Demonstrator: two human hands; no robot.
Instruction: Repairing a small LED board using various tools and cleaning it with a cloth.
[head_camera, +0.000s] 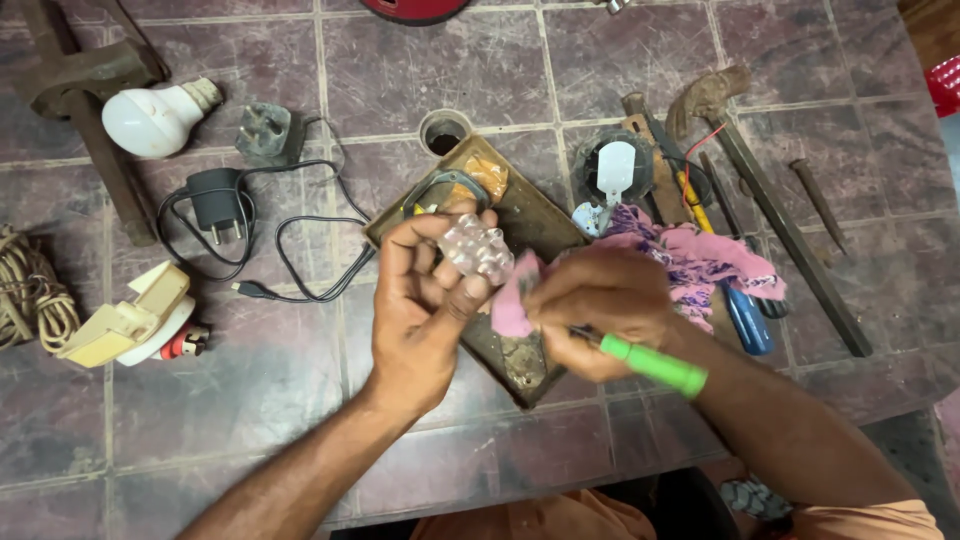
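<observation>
My left hand holds up a small clear plastic lens piece with rounded bumps, gripped between thumb and fingers. My right hand presses a pink patterned cloth against the side of that piece. The same hand also clasps a green-handled tool, its handle sticking out toward my wrist. Both hands hover over a flat brown metal tray on the tiled table.
On the left lie a white bulb, a grey plug, a black charger with cable, a cream and white lamp and a rope coil. On the right are a round lamp part, a blue-handled screwdriver, a hammer and a nail.
</observation>
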